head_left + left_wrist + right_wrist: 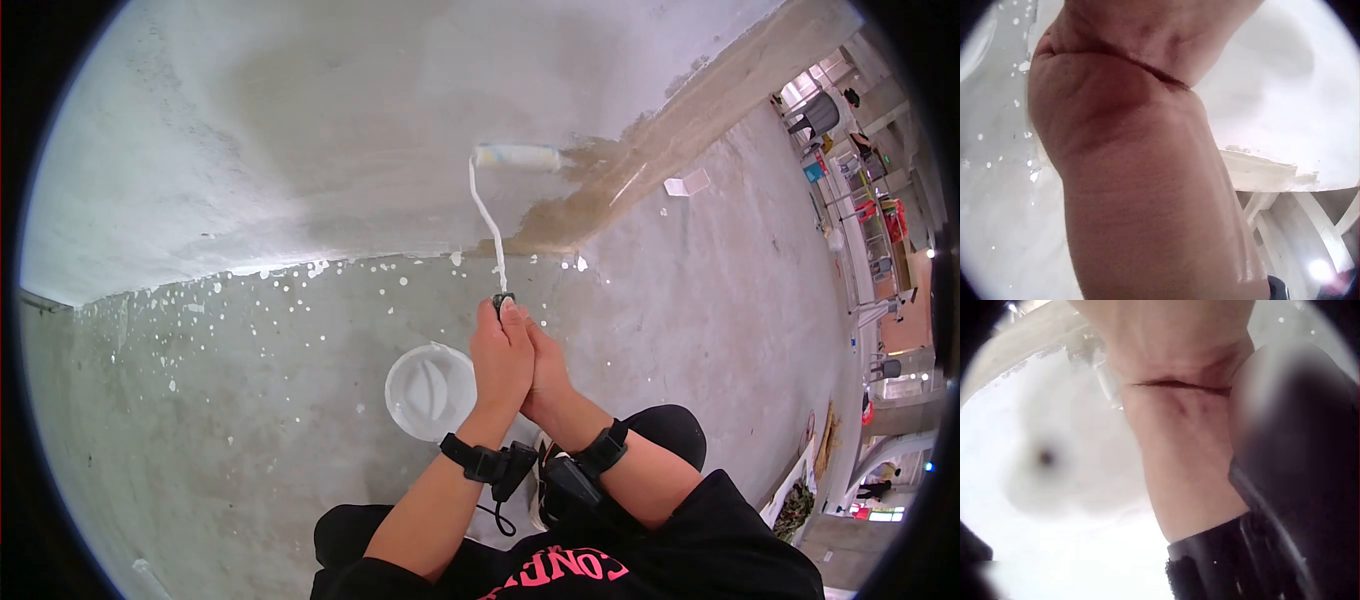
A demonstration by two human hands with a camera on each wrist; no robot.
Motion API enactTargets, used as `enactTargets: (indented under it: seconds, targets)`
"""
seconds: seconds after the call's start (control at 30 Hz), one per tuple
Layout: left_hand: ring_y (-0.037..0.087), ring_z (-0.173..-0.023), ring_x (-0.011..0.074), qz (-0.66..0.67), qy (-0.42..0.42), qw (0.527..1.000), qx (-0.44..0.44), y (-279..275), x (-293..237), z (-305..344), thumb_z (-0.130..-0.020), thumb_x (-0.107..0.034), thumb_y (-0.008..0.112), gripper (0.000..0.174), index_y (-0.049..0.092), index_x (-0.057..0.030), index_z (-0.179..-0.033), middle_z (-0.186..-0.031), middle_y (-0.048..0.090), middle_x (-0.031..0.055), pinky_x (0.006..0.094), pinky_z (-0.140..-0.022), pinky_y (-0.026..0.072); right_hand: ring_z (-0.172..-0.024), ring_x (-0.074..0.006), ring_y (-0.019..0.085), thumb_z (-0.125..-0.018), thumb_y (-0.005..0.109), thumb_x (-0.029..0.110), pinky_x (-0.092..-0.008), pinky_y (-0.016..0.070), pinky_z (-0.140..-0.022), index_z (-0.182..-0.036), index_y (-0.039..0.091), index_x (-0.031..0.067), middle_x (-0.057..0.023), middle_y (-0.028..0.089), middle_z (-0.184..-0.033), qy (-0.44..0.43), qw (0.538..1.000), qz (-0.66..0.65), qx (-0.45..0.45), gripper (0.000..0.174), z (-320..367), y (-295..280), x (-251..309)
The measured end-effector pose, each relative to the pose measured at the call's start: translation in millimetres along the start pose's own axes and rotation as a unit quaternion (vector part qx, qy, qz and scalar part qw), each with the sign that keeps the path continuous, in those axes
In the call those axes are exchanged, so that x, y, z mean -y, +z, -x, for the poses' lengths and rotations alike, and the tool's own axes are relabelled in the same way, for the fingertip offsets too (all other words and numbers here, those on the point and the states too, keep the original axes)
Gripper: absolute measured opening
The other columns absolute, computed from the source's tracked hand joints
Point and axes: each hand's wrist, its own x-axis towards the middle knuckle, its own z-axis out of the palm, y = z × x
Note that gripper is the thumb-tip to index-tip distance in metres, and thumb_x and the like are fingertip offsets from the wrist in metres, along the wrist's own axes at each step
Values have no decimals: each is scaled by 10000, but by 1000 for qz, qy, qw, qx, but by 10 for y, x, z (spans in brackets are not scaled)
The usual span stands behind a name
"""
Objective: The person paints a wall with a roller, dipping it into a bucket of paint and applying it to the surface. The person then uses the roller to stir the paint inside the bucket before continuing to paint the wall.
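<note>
Right now my left hand [500,355] and right hand [546,373] are both clamped round the handle of the paint roller [516,157], stacked for firmer pressure; its sleeve lies low against the wall [300,120], the paint bucket [430,392] near my wrists, within reach

The roller handle [503,299] is mostly hidden inside the grip of the left hand [500,362] and right hand [548,378].

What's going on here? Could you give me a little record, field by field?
Tool: paint roller, sleeve against the wall, low down
Hands: left hand and right hand clasped together on its handle
Bucket: white bucket on the floor, left of the hands
Floor: white paint spots along the wall's foot
Wall: brown patch right of the roller
</note>
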Motion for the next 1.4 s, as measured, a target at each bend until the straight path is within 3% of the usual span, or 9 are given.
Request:
enactTargets:
  seconds: [0.17,0.23,0.37,0.43,0.47,0.53,0.57,0.63,1.4]
  targets:
    - [563,-682,289,5,-36,999,-3,83,255,4,-1000,-242,451,306,524,22,-865,-770,602,176,404,-642,443,-863,-145,599,-1001,485,290,-291,498,-736,-1077,602,59,-35,619,-961,-5,999,34,-38,269,-153,-241,-106]
    - [625,-739,379,41,-41,998,14,61,228,5,-997,-252,453,307,538,24,-891,-804,642,217,433,-652,472,-867,-140,596,-1014,466,320,-290,497,-745,-1076,588,83,-23,616,-967,-13,998,51,-37,274,-147,-219,-101]
    - [628,-724,373,52,-28,998,7,43,162,11,-998,-253,457,296,536,17,-906,-792,641,212,432,-644,473,-843,-149,602,-966,505,173,-291,499,-721,-1022,637,-20,-77,629,-940,-49,996,48,-65,240,-64,-129,-56]
    - [519,-675,166,72,-45,996,10,31,112,17,-1009,-240,454,295,550,11,-886,-751,587,100,344,-626,441,-836,-148,599,-964,505,167,-288,497,-719,-1010,638,-27,-78,628,-928,-58,995,59,-63,239,-31,-97,-32]
    - [519,-675,166,72,-46,996,11,25,95,13,-1009,-240,454,295,550,11,-886,-751,587,100,344,-626,441,-831,-142,595,-968,499,165,-282,495,-717,-1009,637,-30,-75,626,-920,-66,993,74,-57,243,-26,-91,-27]
    - [631,-696,363,58,-26,998,9,-4,70,8,-1000,-249,456,283,532,13,-927,-765,639,197,424,-629,479,-826,-136,590,-972,493,163,-276,493,-715,-1007,636,-34,-72,625,-912,-74,992,87,-55,246,-28,-75,-24]
    - [631,-696,363,57,-28,998,13,-10,42,4,-1000,-249,456,283,532,13,-927,-765,639,197,424,-629,479,-817,-129,585,-980,487,168,-270,491,-711,-1003,635,-35,-65,623,-907,-85,991,90,-50,251,-33,-67,-27]
    - [500,-667,147,85,-21,996,7,-23,-24,6,-1013,-226,452,278,538,2,-878,-729,566,83,322,-611,430,-808,-122,580,-988,482,172,-265,489,-706,-999,633,-36,-58,622,-902,-96,990,90,-51,257,-19,-41,-22]
    - [503,-715,130,92,71,993,25,-234,-395,-141,-1014,-228,452,251,545,1,-966,-800,562,64,286,-650,441,-763,-85,552,-1027,469,276,-233,465,-658,-981,621,2,-17,600,-862,-137,986,87,18,316,112,421,172]
